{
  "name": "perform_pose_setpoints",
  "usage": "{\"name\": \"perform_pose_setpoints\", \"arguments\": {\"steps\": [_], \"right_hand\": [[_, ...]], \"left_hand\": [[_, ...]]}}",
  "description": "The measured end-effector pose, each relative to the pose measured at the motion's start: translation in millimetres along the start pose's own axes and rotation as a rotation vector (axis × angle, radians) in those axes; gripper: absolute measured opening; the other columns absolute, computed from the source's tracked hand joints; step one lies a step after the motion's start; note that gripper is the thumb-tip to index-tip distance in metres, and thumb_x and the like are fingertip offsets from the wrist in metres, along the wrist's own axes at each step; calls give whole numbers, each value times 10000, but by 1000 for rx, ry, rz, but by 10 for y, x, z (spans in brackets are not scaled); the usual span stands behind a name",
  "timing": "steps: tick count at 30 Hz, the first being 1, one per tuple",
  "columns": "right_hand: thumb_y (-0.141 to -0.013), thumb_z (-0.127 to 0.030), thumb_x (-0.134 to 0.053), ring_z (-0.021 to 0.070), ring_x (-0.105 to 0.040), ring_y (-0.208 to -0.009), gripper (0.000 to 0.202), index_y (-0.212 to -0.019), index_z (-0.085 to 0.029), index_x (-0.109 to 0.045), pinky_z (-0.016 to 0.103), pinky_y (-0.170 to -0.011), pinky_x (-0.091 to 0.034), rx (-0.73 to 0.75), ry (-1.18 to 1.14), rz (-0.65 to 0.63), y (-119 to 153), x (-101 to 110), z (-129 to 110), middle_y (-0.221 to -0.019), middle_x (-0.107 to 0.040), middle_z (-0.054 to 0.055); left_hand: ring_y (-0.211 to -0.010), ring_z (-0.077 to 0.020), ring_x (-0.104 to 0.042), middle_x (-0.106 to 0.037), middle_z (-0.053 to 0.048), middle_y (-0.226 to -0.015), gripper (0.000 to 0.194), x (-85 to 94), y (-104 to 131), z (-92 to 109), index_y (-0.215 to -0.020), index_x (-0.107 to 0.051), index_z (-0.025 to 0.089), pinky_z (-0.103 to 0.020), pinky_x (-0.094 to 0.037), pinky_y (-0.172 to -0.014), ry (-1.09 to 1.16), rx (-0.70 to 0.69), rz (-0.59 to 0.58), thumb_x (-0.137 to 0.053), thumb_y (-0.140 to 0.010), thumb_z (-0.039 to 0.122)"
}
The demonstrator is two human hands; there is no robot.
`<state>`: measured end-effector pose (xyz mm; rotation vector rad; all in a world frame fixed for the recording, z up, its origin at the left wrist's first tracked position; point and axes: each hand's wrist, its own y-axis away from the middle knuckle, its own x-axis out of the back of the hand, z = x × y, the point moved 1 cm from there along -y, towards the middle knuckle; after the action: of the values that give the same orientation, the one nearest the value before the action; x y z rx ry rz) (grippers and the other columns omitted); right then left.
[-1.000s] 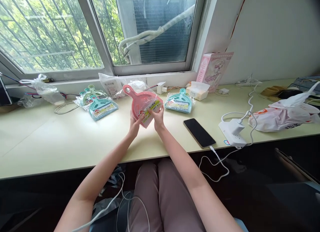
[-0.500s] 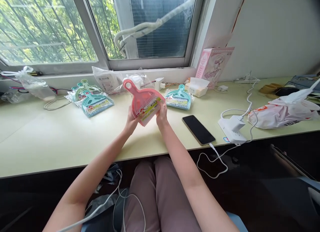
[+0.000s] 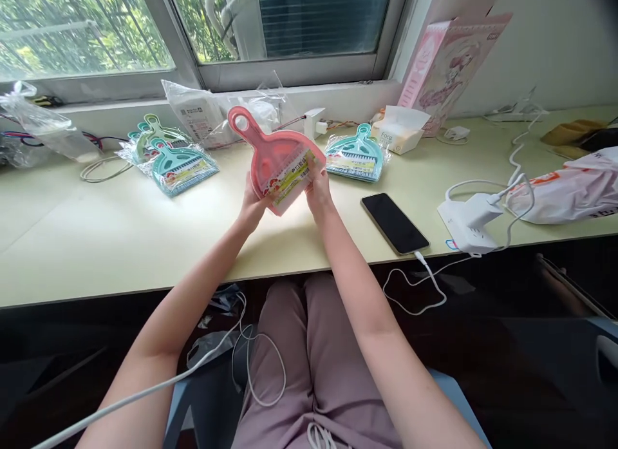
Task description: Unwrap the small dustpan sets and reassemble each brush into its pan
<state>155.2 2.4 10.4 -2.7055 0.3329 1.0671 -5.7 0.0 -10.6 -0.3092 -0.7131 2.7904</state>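
Observation:
A pink dustpan set [image 3: 279, 159] with a round looped handle and a yellow-green label is held up above the desk, tilted, its handle pointing up and left. My left hand [image 3: 254, 203] grips its lower left edge, and my right hand [image 3: 318, 186] grips its right edge. Behind and to the left lie wrapped green and teal sets; the front one is a teal dustpan set [image 3: 181, 169], overlapping the others. Another wrapped teal set [image 3: 356, 156] rests just right of the pink one, near the wall.
A black phone [image 3: 394, 223] with a white cable lies at the desk's front edge [image 3: 290, 272]. Right of it are a white power strip [image 3: 468, 227] and a plastic bag [image 3: 574, 188]. A tissue pack [image 3: 400, 130] and a pink box [image 3: 449, 69] stand behind.
The view has tipped down and drawn closer, so the desk things appear larger and mostly higher. Both hands still hold the pink set, with little change in its tilt.

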Motion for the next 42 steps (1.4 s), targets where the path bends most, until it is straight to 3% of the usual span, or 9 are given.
{"name": "perform_pose_setpoints", "arguments": {"steps": [6, 12, 15, 22, 25, 29, 33, 36, 42], "right_hand": [[-834, -326, -763, 184, -692, -1102, 361, -1119, -261, -552, 392, -933, -619, 13, 50, -73, -46, -41, 183, -1040, -724, -9], [-805, -234, -755, 177, -680, -1131, 522, -1264, -280, -511, 419, -954, -610, 76, 36, 16, -124, 34, 259, -1131, -693, 1], [-810, -236, -737, 190, -649, -1210, 656, -1391, -307, -443, 436, -954, -606, 133, 35, 50, -90, 18, 216, -1241, -654, 28], [-802, -191, -729, 236, -563, -1346, 871, -1543, -360, -303, 425, -996, -571, 227, 49, 25, 127, -139, 155, -1434, -539, 76], [-805, -184, -727, 240, -548, -1364, 975, -1595, -373, -187, 424, -1045, -537, 300, 144, 56, 182, -212, 131, -1539, -449, 81], [-864, -257, -680, 262, -501, -1415, 988, -1634, -321, -64, 464, -1095, -485, 395, 348, 122, 119, -220, 92, -1642, -283, 119], [-917, -297, -601, 269, -397, -1491, 909, -1636, -333, -47, 518, -1129, -428, 523, 502, 188, -11, -95, 48, -1697, -95, 106], [-923, -289, -566, 270, -337, -1523, 893, -1634, -349, -29, 530, -1134, -418, 555, 515, 189, -77, -15, 45, -1705, -22, 83], [-918, -295, -561, 262, -397, -1490, 900, -1631, -348, -14, 530, -1130, -424, 494, 397, 152, -83, -41, 157, -1707, 18, 87]], "left_hand": [[-1420, -380, -452, -591, -96, -1384, 862, 95, -61, -59, -1433, -473, 269, -586, -405, -1147, 57, -1, 98, -868, -667, 286], [-1258, -446, -596, -687, -153, -1232, 730, 11, 41, -129, -1309, -608, 170, -660, -537, -977, 15, 299, -159, -889, -649, 302], [-1295, -433, -577, -678, -141, -1286, 664, -21, 51, -114, -1290, -624, 206, -639, -542, -987, 68, 352, -240, -867, -704, 402], [-1406, -365, -490, -664, -69, -1330, 638, 83, -89, 4, -1319, -596, 234, -542, -471, -1135, 243, 135, 56, -570, -882, 698], [-1386, -346, -519, -678, -66, -1319, 583, 2, -155, -34, -1304, -607, 234, -503, -475, -1138, 283, 114, 192, -593, -895, 649], [-1354, -308, -557, -666, -119, -1356, 442, -297, -208, -133, -1259, -641, 162, -436, -460, -1149, 386, 235, 318, -681, -902, 419], [-1293, -315, -611, -689, -133, -1320, 452, -523, -109, -128, -1257, -651, 152, -469, -494, -1104, 326, 447, 171, -757, -831, 260], [-1274, -340, -623, -703, -108, -1300, 467, -533, -46, -66, -1280, -655, 204, -520, -519, -1063, 285, 532, 18, -758, -837, 309], [-1361, -324, -550, -702, -130, -1294, 364, -400, -168, -4, -1166, -686, 149, -459, -453, -1150, 397, 307, 231, -726, -873, 361]]}}
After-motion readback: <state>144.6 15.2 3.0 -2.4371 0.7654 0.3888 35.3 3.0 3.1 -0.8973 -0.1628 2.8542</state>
